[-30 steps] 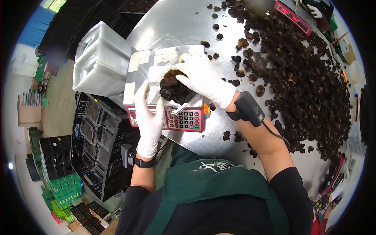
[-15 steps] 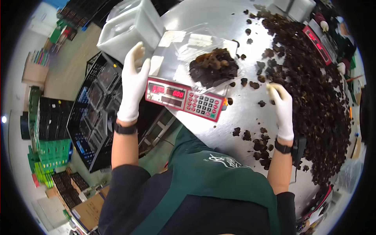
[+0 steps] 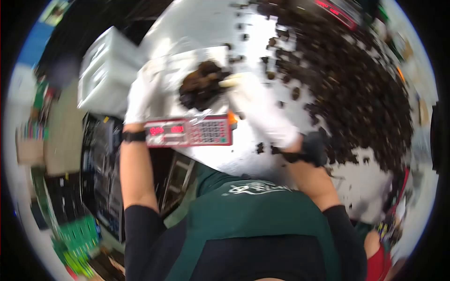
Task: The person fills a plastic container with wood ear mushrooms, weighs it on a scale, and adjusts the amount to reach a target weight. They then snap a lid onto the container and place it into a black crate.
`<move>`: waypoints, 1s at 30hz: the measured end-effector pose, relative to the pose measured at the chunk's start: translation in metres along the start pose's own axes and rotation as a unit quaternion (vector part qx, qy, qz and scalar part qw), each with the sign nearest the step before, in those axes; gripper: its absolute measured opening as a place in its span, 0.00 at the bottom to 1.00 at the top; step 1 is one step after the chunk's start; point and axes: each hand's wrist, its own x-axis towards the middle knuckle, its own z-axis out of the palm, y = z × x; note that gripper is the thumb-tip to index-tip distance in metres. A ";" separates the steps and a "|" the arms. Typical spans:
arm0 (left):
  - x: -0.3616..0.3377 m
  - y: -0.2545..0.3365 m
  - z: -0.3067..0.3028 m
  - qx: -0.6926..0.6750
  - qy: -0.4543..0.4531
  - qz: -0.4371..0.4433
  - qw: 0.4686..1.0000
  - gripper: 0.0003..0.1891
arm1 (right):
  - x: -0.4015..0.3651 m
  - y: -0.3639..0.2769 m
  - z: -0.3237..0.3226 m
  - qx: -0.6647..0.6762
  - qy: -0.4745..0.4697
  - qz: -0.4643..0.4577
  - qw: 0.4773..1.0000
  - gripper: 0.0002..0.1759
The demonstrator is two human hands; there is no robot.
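A clump of dark brown, fungus-like pieces lies in a clear plastic container on the scale, whose red-framed panel has lit digits. My left hand, in a white glove, is at the left edge of the scale's platform, beside the clear plastic; motion blur hides its fingers. From the right, my gloved right hand reaches in, its fingertips at the right edge of the clump. Those fingers are smeared too, and whether they grip anything is unclear.
White plastic tubs stand left of the scale. A wide heap of dark pieces covers the right of the metal table. Another scale is at the top right. Black crates lie at the left. Part of a person in red shows lower right.
My right hand has moved left from beside the heap to the clump. My left hand has come to the platform's left edge. The view has turned and shifted, and is now blurred.
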 end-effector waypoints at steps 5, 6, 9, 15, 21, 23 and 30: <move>-0.006 0.044 0.010 -0.099 -0.026 -0.032 0.994 0.34 | -0.004 0.017 0.041 -0.340 -0.015 -0.202 0.918 0.16; -0.002 0.034 0.016 -0.103 -0.040 -0.061 0.992 0.34 | -0.006 0.017 0.035 -0.235 -0.022 -0.193 0.952 0.16; 0.003 0.038 0.013 -0.093 -0.071 -0.112 0.987 0.36 | -0.015 0.029 0.002 -0.168 0.038 -0.163 0.972 0.17; 0.006 0.022 0.023 -0.092 -0.055 -0.111 0.988 0.36 | -0.056 0.136 -0.097 -0.425 0.219 0.173 0.861 0.25; -0.001 0.025 0.021 -0.073 -0.023 -0.101 0.992 0.35 | -0.068 0.156 -0.131 -0.237 0.232 0.207 0.920 0.13; -0.004 0.023 0.019 -0.045 0.001 -0.080 0.996 0.35 | -0.065 0.142 -0.132 -0.189 0.239 0.206 0.930 0.13; -0.064 0.176 -0.028 -0.194 0.024 0.085 0.977 0.21 | -0.063 0.074 -0.101 -0.051 0.185 0.204 0.960 0.12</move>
